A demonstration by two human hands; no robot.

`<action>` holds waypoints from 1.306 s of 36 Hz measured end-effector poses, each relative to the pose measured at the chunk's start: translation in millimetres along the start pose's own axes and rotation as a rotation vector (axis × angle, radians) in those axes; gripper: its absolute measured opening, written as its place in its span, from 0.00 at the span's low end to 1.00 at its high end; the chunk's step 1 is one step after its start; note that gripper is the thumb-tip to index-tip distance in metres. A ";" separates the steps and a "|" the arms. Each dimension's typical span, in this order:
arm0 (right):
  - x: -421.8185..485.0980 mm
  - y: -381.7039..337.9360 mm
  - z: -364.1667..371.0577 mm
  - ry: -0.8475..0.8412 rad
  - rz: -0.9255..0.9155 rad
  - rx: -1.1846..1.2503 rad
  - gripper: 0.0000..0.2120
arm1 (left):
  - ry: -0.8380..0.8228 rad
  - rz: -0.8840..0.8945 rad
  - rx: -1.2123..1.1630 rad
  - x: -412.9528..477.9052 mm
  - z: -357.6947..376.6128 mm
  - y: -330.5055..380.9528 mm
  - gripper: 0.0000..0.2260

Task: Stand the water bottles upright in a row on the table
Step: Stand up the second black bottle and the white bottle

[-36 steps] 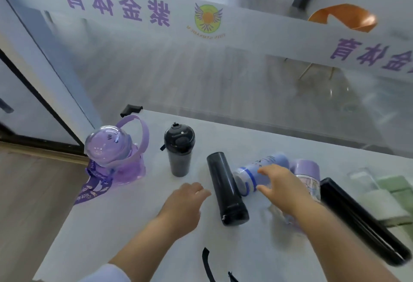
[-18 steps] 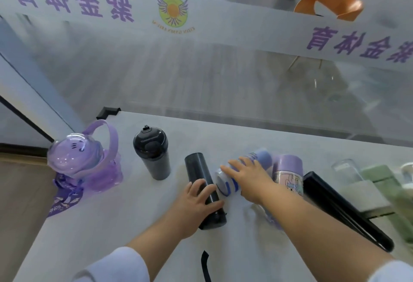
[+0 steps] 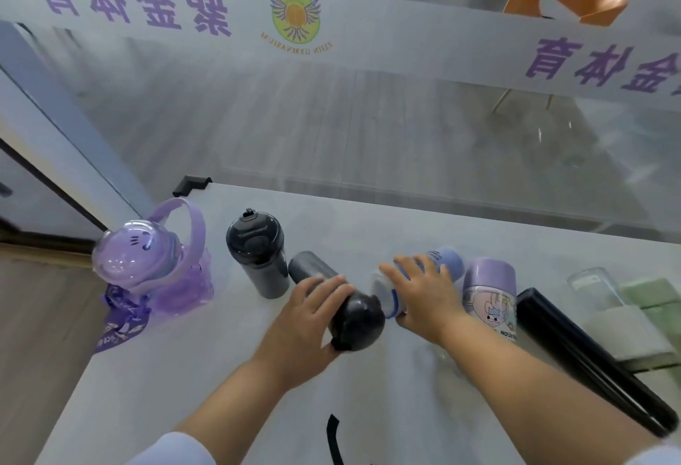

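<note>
My left hand grips a slim black bottle and has its near end raised off the grey table. My right hand grips a white and blue bottle that lies on its side. A purple dome-lidded jug and a dark grey bottle stand upright to the left. On the right a lilac bottle with a cartoon print stands by my right wrist, and a long black bottle lies flat.
A glass wall with purple lettering runs along the table's far edge. A clear glass and folded green cloths sit at the right. A black strap lies at the near edge. The table's left edge drops to wooden floor.
My left hand reached to the slim black bottle, closed round it and tilted its near end up. My right hand settled its grip on the white and blue bottle.
</note>
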State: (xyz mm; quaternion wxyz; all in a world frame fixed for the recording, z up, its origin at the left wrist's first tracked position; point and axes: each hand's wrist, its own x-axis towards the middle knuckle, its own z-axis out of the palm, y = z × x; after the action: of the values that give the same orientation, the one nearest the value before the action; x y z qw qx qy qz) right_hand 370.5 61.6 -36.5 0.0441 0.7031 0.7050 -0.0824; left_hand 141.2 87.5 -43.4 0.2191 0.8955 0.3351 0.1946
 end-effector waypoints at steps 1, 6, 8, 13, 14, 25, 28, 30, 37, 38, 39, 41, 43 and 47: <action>0.2 3.2 -2.2 0.051 0.013 0.076 0.40 | 0.019 -0.037 -0.054 1.8 -2.9 1.6 0.34; -5.5 12.8 -28.2 0.334 0.072 0.428 0.36 | 0.068 -0.261 -0.286 13.6 -29.2 20.1 0.33; -8.9 13.4 -39.9 0.377 0.128 0.597 0.35 | 0.077 -0.319 -0.415 14.3 -35.7 22.7 0.31; -11.8 12.0 -57.0 0.437 0.279 0.949 0.34 | 0.061 -0.348 -0.559 10.6 -42.5 23.2 0.31; -12.1 11.4 -57.4 0.425 0.302 0.990 0.34 | 0.058 -0.351 -0.565 9.2 -43.4 23.7 0.31; -9.4 7.4 -54.7 0.326 0.330 1.058 0.35 | -0.018 -0.505 -0.603 7.1 -49.0 20.6 0.27; -8.9 7.5 -54.1 0.307 0.335 1.058 0.36 | -0.038 -0.516 -0.575 7.7 -48.4 20.2 0.29; -9.4 7.5 -53.9 0.294 0.345 1.055 0.36 | -0.050 -0.525 -0.557 7.0 -48.0 19.8 0.29; -21.0 13.5 -56.9 0.173 0.390 0.941 0.46 | -0.175 -0.661 -0.337 -8.2 -41.6 12.2 0.29; -24.0 13.6 -58.1 0.160 0.405 0.915 0.45 | -0.187 -0.684 -0.306 -12.2 -40.4 10.6 0.28; -27.6 13.9 -58.7 0.149 0.422 0.881 0.44 | -0.205 -0.704 -0.275 -16.4 -38.8 8.9 0.27; -35.9 15.1 -58.0 0.139 0.470 0.786 0.43 | -0.262 -0.735 -0.223 -24.7 -35.3 6.7 0.23; -45.9 17.6 -54.4 0.134 0.518 0.735 0.38 | -0.336 -0.747 -0.186 -31.5 -29.8 6.4 0.21; -71.7 22.8 -46.1 0.077 0.575 0.749 0.25 | -0.452 -0.724 -0.133 -38.0 -18.7 16.2 0.21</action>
State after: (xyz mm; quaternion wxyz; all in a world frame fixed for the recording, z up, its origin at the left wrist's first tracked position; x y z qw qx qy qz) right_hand 396.3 -0.8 20.3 -0.2175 0.8399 0.4045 -0.2893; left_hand 113.6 55.4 -27.1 0.3983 0.7241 0.5581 -0.0749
